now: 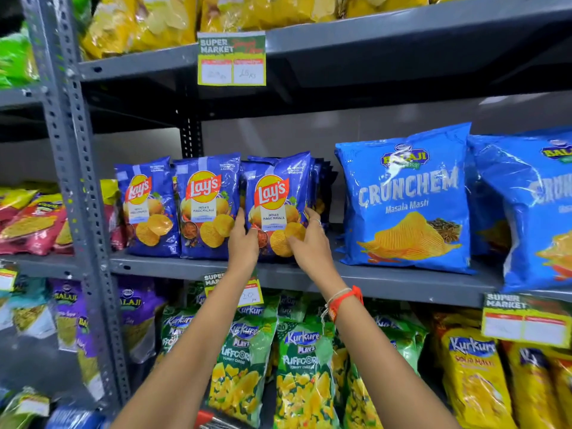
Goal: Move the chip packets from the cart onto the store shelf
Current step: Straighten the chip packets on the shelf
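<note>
A dark blue Lay's packet [275,196] stands upright on the grey middle shelf [173,267], third in a row. My left hand [243,243] grips its lower left edge and my right hand [309,239] grips its lower right side. More of the same packets stand stacked behind it. To its left stand a second Lay's packet [205,205] and a third Lay's packet [148,202]. A red bit at the bottom edge may be the cart [205,419].
Large light blue Crunchem bags [408,205] stand right of my hands on the same shelf. Green Kurkure Puffcorn packets [297,366] fill the shelf below, yellow bags the shelf above. A grey perforated upright [77,181] bounds the bay on the left. Price tags hang from shelf edges.
</note>
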